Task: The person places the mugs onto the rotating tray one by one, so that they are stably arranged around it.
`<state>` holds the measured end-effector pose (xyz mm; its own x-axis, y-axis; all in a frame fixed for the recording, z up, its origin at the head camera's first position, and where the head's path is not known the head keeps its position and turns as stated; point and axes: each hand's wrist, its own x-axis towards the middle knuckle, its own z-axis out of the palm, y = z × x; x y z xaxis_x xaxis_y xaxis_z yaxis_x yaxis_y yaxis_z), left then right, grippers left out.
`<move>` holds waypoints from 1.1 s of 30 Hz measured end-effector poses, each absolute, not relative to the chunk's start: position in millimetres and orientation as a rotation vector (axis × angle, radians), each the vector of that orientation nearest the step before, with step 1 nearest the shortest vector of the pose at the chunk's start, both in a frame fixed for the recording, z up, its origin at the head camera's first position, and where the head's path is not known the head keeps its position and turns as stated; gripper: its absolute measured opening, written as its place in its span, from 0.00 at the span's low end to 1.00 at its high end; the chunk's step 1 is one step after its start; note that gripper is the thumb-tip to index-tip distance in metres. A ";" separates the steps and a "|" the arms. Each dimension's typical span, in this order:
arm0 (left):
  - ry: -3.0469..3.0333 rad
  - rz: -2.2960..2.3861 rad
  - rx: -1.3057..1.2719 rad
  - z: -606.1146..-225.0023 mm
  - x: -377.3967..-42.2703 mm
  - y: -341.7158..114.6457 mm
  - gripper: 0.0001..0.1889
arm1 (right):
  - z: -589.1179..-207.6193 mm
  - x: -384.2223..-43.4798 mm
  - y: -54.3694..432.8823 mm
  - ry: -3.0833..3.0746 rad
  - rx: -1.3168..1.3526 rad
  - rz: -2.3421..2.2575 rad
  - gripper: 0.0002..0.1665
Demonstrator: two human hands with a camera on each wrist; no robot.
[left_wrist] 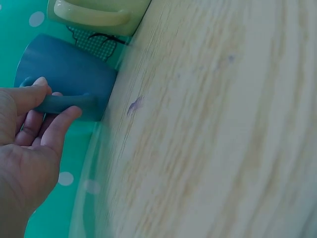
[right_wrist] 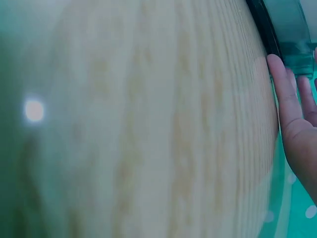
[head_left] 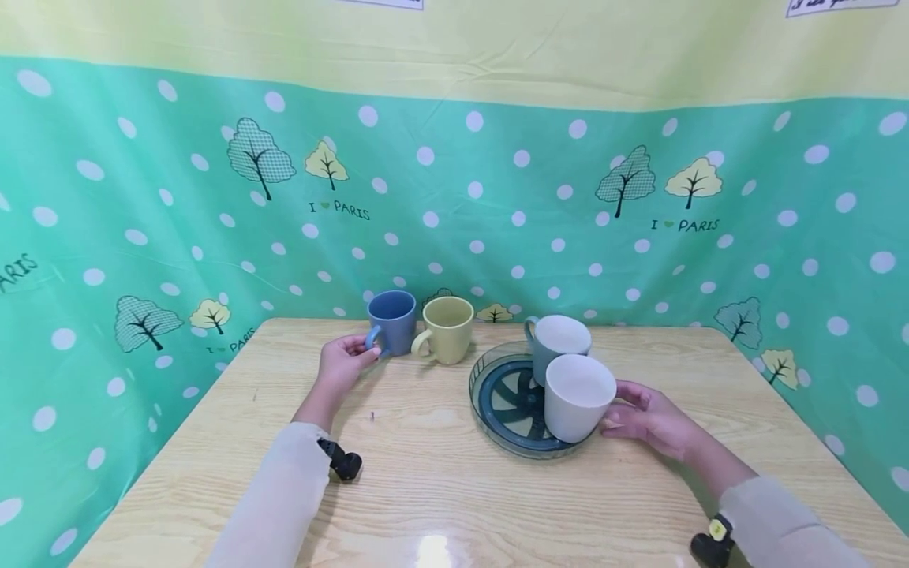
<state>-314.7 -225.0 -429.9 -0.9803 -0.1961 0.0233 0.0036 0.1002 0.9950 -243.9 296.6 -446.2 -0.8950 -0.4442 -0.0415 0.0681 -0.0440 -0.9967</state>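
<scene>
Fingers (left_wrist: pixel 60 128) of the left hand (head_left: pixel 339 367): bent, thumb and fingertips pinching the handle (left_wrist: pixel 67 104) of a blue mug. Blue mug (head_left: pixel 399 335): upright at the back of the table (head_left: pixel 426 481), body just beyond the fingertips, handle turned toward the hand. Yellow mug (head_left: pixel 451 339): upright, just to the right of the blue one, handle toward the left, no hand on it.

Fingers of the right hand (head_left: pixel 653 422): those in the wrist view are extended and slightly spread; whether the others pinch a handle cannot be told. White mug (head_left: pixel 577 402): directly at these fingertips, on their left, at the right front of a clear round dish (head_left: pixel 529 451); whether it rests on the base cannot be told. Grey-blue mug (head_left: pixel 540 359): white inside, just behind the white mug, at the far right of the dish, handle toward the left. Dish: dark slatted base, its left part uncovered.

Backdrop: green dotted cloth (head_left: pixel 461 237) with printed trees.
</scene>
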 end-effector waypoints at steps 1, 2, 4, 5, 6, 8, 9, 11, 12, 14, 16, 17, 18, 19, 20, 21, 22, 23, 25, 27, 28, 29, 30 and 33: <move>-2.219 -2.009 0.196 -429.9 -314.4 -225.8 0.19 | -445.7 -243.4 296.2 1.893 -0.390 -2.003 0.27; -2.223 -2.009 0.196 -429.8 -314.0 -226.4 0.20 | -445.1 -243.0 295.5 1.905 -0.385 -2.000 0.29; -2.228 -2.017 0.201 -430.1 -313.9 -227.4 0.20 | -444.2 -242.3 293.3 1.940 -0.369 -1.986 0.34; -2.233 -2.017 0.203 -430.2 -313.9 -227.7 0.20 | -443.8 -242.0 291.7 1.959 -0.360 -1.979 0.37; -2.235 -2.017 0.212 -430.3 -313.8 -227.8 0.19 | -443.6 -241.6 290.0 1.981 -0.348 -1.970 0.39; -2.241 -2.013 0.217 -430.6 -313.5 -228.2 0.19 | -443.8 -241.0 286.9 2.016 -0.325 -1.955 0.42; -2.243 -2.014 0.221 -430.6 -313.1 -228.3 0.19 | -444.0 -240.4 285.7 2.025 -0.318 -1.953 0.43; -2.247 -2.012 0.223 -429.6 -311.6 -228.2 0.19 | -444.0 -238.6 283.6 2.033 -0.302 -1.962 0.43; -2.248 -2.012 0.222 -429.0 -310.9 -228.3 0.19 | -443.9 -237.5 282.6 2.035 -0.290 -1.967 0.43; -2.247 -2.010 0.222 -428.1 -309.3 -228.5 0.18 | -443.5 -235.2 281.1 2.035 -0.280 -1.977 0.43; -2.251 -1.998 0.214 -427.6 -308.0 -229.3 0.19 | -442.9 -232.7 279.0 2.037 -0.264 -1.992 0.44; -2.254 -1.988 0.216 -427.8 -307.5 -229.9 0.18 | -442.7 -231.7 277.7 2.035 -0.253 -2.003 0.44; -2.254 -1.983 0.217 -428.1 -306.9 -230.7 0.18 | -442.7 -230.7 276.6 2.034 -0.244 -2.012 0.44; -2.254 -1.975 0.222 -428.7 -306.3 -231.5 0.18 | -442.9 -229.8 275.6 2.029 -0.235 -2.022 0.44; -2.259 -1.966 0.224 -429.4 -305.6 -232.4 0.18 | -442.9 -228.8 274.4 2.022 -0.224 -2.033 0.45; -2.267 -1.956 0.221 -429.9 -304.4 -233.4 0.18 | -442.9 -227.7 273.2 2.019 -0.214 -2.043 0.45; -2.274 -1.947 0.223 -430.4 -303.2 -234.3 0.18 | -442.7 -226.5 272.0 2.015 -0.205 -2.052 0.46; -2.277 -1.939 0.229 -431.0 -301.7 -235.0 0.18 | -442.6 -225.3 271.0 2.011 -0.198 -2.059 0.46; -2.285 -1.928 0.227 -431.7 -298.4 -236.3 0.18 | -442.0 -222.9 269.3 2.006 -0.186 -2.066 0.46; -2.299 -1.911 0.215 -431.8 -294.1 -237.2 0.18 | -441.1 -220.7 268.0 2.006 -0.177 -2.068 0.46; -2.297 -1.910 0.214 -431.8 -292.2 -237.6 0.18 | -440.6 -219.8 267.7 2.001 -0.173 -2.070 0.46; -2.294 -1.912 0.206 -431.7 -290.2 -237.9 0.18 | -440.2 -219.2 267.4 1.996 -0.168 -2.073 0.46; -2.297 -1.909 0.201 -431.4 -288.0 -238.2 0.18 | -439.8 -218.6 267.3 1.993 -0.166 -2.073 0.46; -2.292 -1.917 0.172 -430.6 -282.2 -239.3 0.18 | -439.2 -218.0 267.7 1.987 -0.159 -2.073 0.45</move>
<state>-282.2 -239.3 -430.6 -0.9825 -0.1822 0.0395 0.0067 0.1774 0.9841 -218.0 267.7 -439.2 -0.9590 -0.2641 -0.1030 0.1141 -0.0270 -0.9931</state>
